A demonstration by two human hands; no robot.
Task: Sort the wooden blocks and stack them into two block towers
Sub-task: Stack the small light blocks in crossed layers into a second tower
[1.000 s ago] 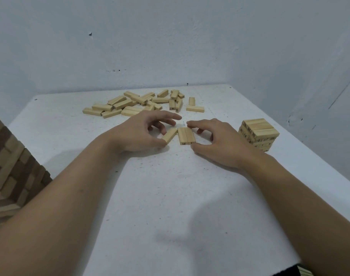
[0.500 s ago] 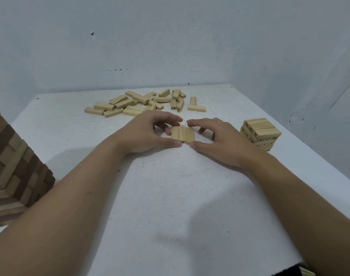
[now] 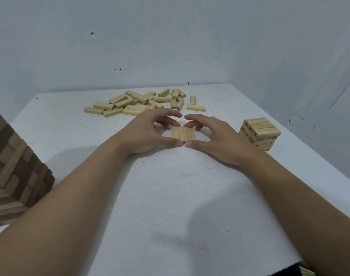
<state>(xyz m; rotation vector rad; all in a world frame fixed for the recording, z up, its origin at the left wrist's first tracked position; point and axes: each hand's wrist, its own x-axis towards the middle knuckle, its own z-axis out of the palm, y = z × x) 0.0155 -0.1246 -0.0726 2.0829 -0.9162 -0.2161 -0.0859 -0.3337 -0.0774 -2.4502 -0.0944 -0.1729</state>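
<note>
Left hand [image 3: 148, 132] and right hand [image 3: 216, 136] close on a row [image 3: 183, 133] of three pale blocks lying side by side between them on the table [image 3: 170, 206]. We see both thumbs pressed against the row's near end, their tips almost meeting, while the curled fingers arch round its far end, so each hand clasps the row. Beyond the fingertips we note a loose pile [image 3: 142, 102] of pale blocks, some numbered. Right of the right hand, near but apart, stands a short numbered tower [image 3: 259, 134]. Well left of the left forearm rises a taller stack [image 3: 13, 170] of brown and pale blocks.
</note>
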